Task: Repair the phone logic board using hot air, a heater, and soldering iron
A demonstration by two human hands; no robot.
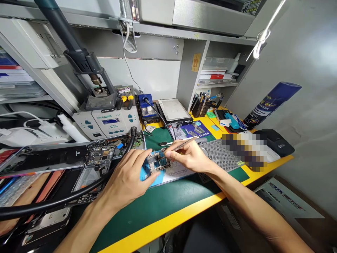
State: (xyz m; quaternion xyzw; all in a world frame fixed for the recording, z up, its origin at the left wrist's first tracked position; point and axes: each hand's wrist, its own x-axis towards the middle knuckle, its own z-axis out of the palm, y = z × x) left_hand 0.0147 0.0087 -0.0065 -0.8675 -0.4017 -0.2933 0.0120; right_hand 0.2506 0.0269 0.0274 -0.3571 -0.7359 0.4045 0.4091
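Observation:
My left hand point(131, 175) grips a small phone circuit board point(160, 162) at its left side, thumb along the near edge and fingers along the far one. Pinched in my right hand point(191, 154) is a pair of thin metal tweezers point(183, 144), slanting down to the left. Their tip is over or on the board's upper right part; I cannot tell whether it touches. Beneath the board lies a blue and white sheet or pad point(158, 180). A grey pen-like tool point(201, 140) lies just behind my right hand.
A black hose point(86, 191) runs past my left arm. Behind stand a hot-air station point(110, 123), a blue soldering unit point(147, 107) and a flat heating plate point(175, 110). A perforated grey mat point(223, 154) lies to the right, near a blue spray can point(271, 103). Phone parts crowd the left.

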